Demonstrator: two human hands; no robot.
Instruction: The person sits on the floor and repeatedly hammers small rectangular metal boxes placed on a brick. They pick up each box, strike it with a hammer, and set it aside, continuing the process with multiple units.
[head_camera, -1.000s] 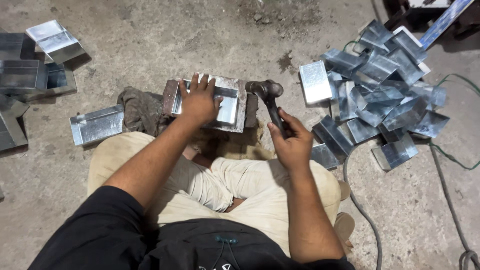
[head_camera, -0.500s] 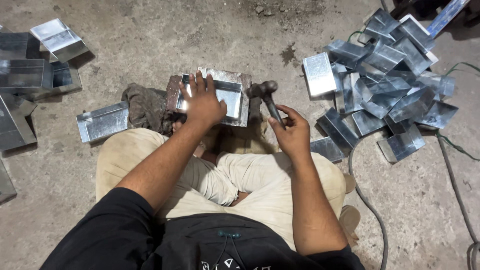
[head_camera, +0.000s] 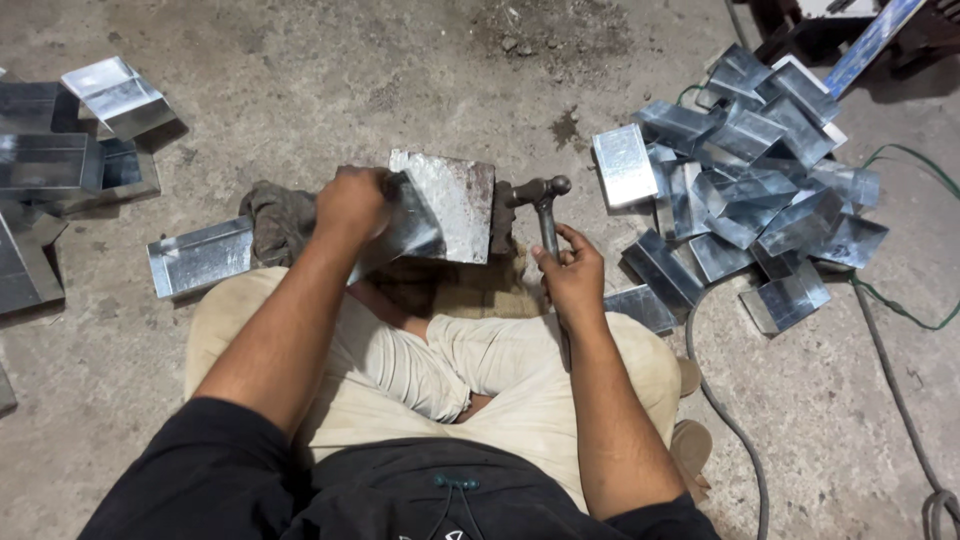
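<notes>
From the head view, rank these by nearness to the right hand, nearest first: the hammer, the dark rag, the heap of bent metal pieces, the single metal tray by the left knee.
1. Hammer: gripped in the right hand.
2. Heap of bent metal pieces: on the floor to its right.
3. Dark rag: left, beyond the left hand.
4. Single metal tray: farthest left, beside the rag.

floor (head_camera: 330, 70): bare grey concrete, stained | dirt patch (head_camera: 545, 30) at far edge | light: dim, even

Bare concrete floor (head_camera: 330, 70) carried everything. Heap of folded metal pieces (head_camera: 750, 200) lay right, more metal trays (head_camera: 60, 170) left. Green cable (head_camera: 900, 300) ran alongside.
</notes>
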